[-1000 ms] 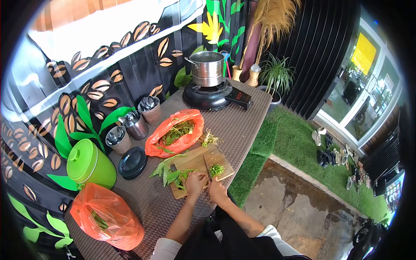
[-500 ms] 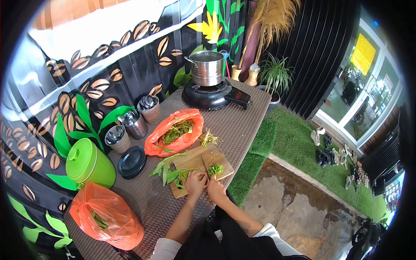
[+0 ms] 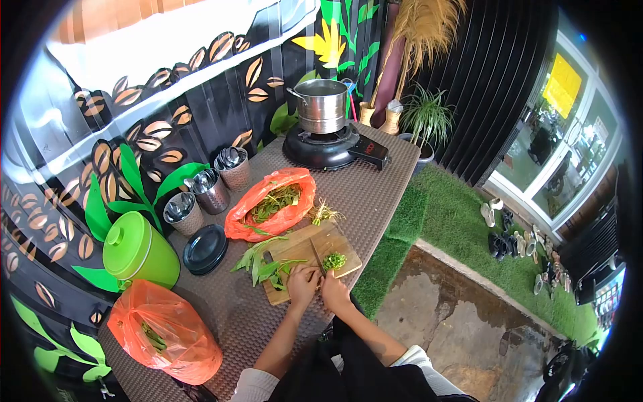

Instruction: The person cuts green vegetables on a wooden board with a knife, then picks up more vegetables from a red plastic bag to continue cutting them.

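Note:
A wooden cutting board [image 3: 305,236] lies near the table's front edge. On its left side my left hand [image 3: 303,283] is closed over the stems of leafy greens [image 3: 268,269], whose leaves spread out to the left. My right hand [image 3: 333,293] is closed round the handle of a knife [image 3: 316,252]; the blade points away from me across the board. To the right of the blade sits a small heap of chopped greens [image 3: 334,260]. Both hands are close together, and my fingers partly hide the stems and the knife handle.
An open orange plastic bag [image 3: 295,216] of greens stands beyond the board, beside trimmed roots [image 3: 325,213]. A pot [image 3: 321,107] sits on a portable stove [image 3: 321,151] at the back. At left are dark plates [image 3: 205,249], cutlery cups [image 3: 207,191], a green container [image 3: 140,251] and another orange bag [image 3: 164,335].
Hardly anything differs. The view has shifted very slightly, while both hands, the knife and the greens keep nearly the same places on the board.

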### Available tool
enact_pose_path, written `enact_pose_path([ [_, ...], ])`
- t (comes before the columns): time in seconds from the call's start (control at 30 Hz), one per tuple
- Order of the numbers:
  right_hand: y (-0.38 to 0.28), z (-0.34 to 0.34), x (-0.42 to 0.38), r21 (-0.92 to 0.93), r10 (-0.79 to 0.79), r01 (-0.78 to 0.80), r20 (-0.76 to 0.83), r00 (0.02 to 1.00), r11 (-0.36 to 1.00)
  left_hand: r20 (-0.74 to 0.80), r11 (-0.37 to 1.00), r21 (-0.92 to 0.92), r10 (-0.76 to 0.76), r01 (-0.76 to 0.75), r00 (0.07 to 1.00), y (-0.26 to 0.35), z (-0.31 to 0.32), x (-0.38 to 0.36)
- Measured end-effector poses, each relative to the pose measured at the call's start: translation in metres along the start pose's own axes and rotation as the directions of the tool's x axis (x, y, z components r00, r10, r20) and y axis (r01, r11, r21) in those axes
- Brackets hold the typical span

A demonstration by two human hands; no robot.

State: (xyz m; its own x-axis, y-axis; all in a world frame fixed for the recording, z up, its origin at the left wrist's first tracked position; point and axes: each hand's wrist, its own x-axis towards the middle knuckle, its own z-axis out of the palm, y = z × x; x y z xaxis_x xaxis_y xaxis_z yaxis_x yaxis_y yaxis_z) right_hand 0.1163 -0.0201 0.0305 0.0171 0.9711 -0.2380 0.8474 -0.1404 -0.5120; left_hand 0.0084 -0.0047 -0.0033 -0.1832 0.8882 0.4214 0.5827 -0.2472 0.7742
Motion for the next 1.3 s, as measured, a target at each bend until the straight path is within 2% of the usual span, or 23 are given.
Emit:
enact_pose_path([
  [0.03,0.002,-0.002,0.003,0.005,-0.023,0.023,-0.008,1.000,1.000,0.000,1.000,0.003,-0.002,0.002,1.000,-0.002,-0.002,-0.001],
  [0.1,0.007,-0.004,0.005,0.012,-0.046,0.046,-0.018,0.999,0.999,0.117,0.976,-0.110,-0.177,0.190,0.977,-0.005,-0.008,0.000],
  [0.13,0.009,-0.004,0.006,0.019,-0.063,0.063,-0.030,0.998,0.998,0.116,0.976,-0.109,-0.175,0.188,0.978,-0.006,-0.012,0.003],
  [0.2,0.008,-0.008,0.005,0.026,-0.081,0.082,-0.042,0.996,0.996,-0.048,0.993,0.042,0.108,-0.106,0.993,-0.006,-0.021,0.012],
  [0.3,0.005,-0.016,-0.004,0.064,-0.086,0.090,-0.057,0.995,0.994,-0.036,0.963,0.234,0.147,-0.135,0.988,-0.004,-0.032,0.028],
  [0.33,0.004,-0.016,-0.006,0.078,-0.093,0.097,-0.054,0.994,0.992,-0.036,0.963,0.234,0.147,-0.135,0.988,-0.011,-0.032,0.030],
  [0.4,0.007,-0.010,-0.008,0.091,-0.101,0.105,-0.053,0.994,0.990,0.148,0.934,0.347,0.040,-0.090,0.988,-0.018,-0.033,0.036],
  [0.47,0.013,0.000,-0.006,0.075,-0.165,0.169,-0.056,0.985,0.983,0.147,0.940,0.319,0.081,-0.124,0.986,-0.019,-0.034,0.040],
  [0.53,0.012,-0.003,-0.007,0.073,-0.138,0.142,-0.058,0.989,0.987,0.147,0.943,0.291,0.120,-0.159,0.982,-0.014,-0.035,0.045],
  [0.6,0.011,-0.005,-0.005,0.072,-0.117,0.121,-0.058,0.991,0.990,0.101,0.984,0.117,0.119,-0.131,0.988,-0.007,-0.036,0.051],
  [0.63,0.012,-0.006,-0.004,0.068,-0.117,0.122,-0.068,0.991,0.990,0.101,0.984,0.119,0.119,-0.131,0.988,-0.001,-0.038,0.053],
  [0.7,0.011,-0.010,-0.004,0.065,-0.116,0.122,-0.081,0.990,0.990,0.072,0.985,-0.165,-0.042,0.053,0.997,0.006,-0.039,0.055],
  [0.73,0.010,-0.013,-0.006,0.093,-0.118,0.127,-0.103,0.988,0.987,0.071,0.985,-0.166,-0.040,0.052,0.997,0.002,-0.038,0.056],
  [0.8,0.008,-0.015,-0.008,0.121,-0.121,0.136,-0.124,0.985,0.983,0.083,0.905,-0.392,-0.148,0.169,0.986,-0.001,-0.038,0.060],
  [0.83,0.009,-0.014,-0.009,0.147,-0.130,0.156,-0.171,0.977,0.977,0.082,0.905,-0.391,-0.147,0.168,0.986,-0.002,-0.038,0.060],
  [0.9,0.012,-0.013,-0.011,0.171,-0.139,0.178,-0.218,0.966,0.969,0.019,0.826,-0.542,-0.171,0.155,0.985,-0.001,-0.038,0.062],
  [0.97,0.016,-0.011,-0.009,0.272,-0.132,0.195,-0.233,0.963,0.942,0.034,0.832,-0.527,-0.182,0.172,0.983,0.000,-0.044,0.061],
  [1.03,0.022,-0.005,-0.004,0.338,-0.160,0.257,-0.288,0.944,0.905,0.178,0.736,-0.576,-0.313,0.357,0.933,-0.005,-0.046,0.058],
  [1.07,0.025,-0.002,-0.003,0.399,-0.182,0.317,-0.342,0.922,0.860,0.177,0.736,-0.576,-0.313,0.356,0.933,-0.007,-0.046,0.056],
  [1.13,0.017,-0.015,-0.011,0.454,-0.166,0.294,-0.300,0.939,0.841,0.286,0.468,-0.759,-0.384,0.452,0.878,-0.008,-0.046,0.053],
  [1.17,0.012,-0.024,-0.016,0.506,-0.152,0.267,-0.258,0.954,0.820,0.283,0.469,-0.761,-0.381,0.448,0.880,-0.007,-0.046,0.050],
  [1.23,0.003,-0.033,-0.021,0.527,-0.175,0.294,-0.265,0.948,0.797,0.382,0.307,-0.753,-0.516,0.582,0.767,-0.006,-0.046,0.046],
  [1.3,-0.005,-0.043,-0.029,0.546,-0.189,0.310,-0.267,0.945,0.778,0.411,0.238,-0.780,-0.503,0.579,0.760,-0.011,-0.040,0.043],
])
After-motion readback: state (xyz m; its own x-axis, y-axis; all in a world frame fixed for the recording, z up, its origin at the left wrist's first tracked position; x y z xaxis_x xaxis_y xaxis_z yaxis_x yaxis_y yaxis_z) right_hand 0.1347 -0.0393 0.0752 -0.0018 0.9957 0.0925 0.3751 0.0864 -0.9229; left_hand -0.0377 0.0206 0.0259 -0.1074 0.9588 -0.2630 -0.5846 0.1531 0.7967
